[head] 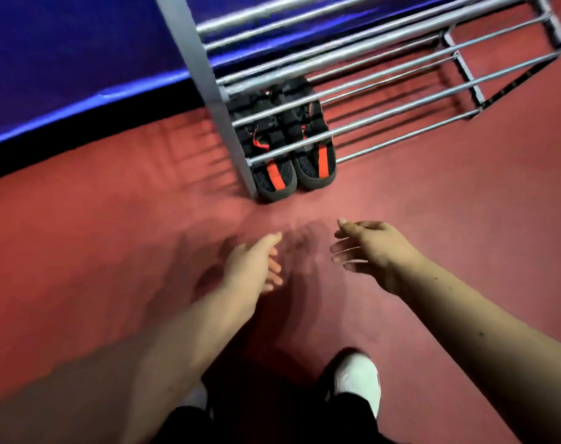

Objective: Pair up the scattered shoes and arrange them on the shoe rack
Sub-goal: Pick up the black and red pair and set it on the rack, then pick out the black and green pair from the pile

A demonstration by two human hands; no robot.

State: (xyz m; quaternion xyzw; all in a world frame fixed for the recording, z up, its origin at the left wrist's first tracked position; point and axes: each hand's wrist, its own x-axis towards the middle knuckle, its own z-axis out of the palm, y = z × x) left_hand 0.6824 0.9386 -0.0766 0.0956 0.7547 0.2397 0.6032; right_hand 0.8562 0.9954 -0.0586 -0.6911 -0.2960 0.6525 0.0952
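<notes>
1. The left hand (253,264) reaches forward over the red floor (80,251), blurred. Its fingers are straight and loose, and it holds nothing.
2. The right hand (372,251) reaches out beside it, back of the hand up. The fingers are spread and slightly bent with the thumb pointing ahead, and it also holds nothing. The two hands are near each other but apart, and neither touches the floor.
3. Count: two bare hands, two black mesh sneakers (292,168) with orange-red straps, and one metal shoe rack (205,91). One white shoe (357,379) on the person's foot shows at the bottom edge.
4. The two sneakers stand side by side as a pair under the rack's rails, at its left end, just beside the grey upright post. Their toes point toward the person and poke out past the front rail. I cannot tell whether they sit on the floor or on a low bar.
5. To the right of the sneakers, the rails run on with only red floor showing between them.
6. A blue surface (64,59) with a dark strip along its base borders the floor on the left, behind the rack post.
7. Open red floor lies between the hands and the sneakers' toes, and out to both sides.
</notes>
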